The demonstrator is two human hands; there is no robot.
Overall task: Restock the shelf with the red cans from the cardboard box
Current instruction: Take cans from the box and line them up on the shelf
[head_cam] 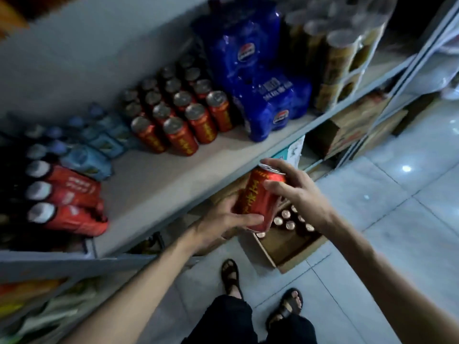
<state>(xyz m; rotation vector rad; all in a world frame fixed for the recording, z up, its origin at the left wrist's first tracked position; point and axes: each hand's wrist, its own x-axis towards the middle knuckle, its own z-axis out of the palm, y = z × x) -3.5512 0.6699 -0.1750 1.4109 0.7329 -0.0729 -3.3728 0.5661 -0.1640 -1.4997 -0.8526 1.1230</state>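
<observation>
Dimly, grey shelf (173,175), seemingly tiled floor (397,219).

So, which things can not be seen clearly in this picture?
- Cardboard box, head view: the held red can and both hands cover part of it, so the cans left inside cannot be counted.
- Back rows of shelf cans: dark and blurred.
- Bottles at the left: blurred labels, unreadable.
- Left hand grip: its fingers are hidden behind the can.
</observation>
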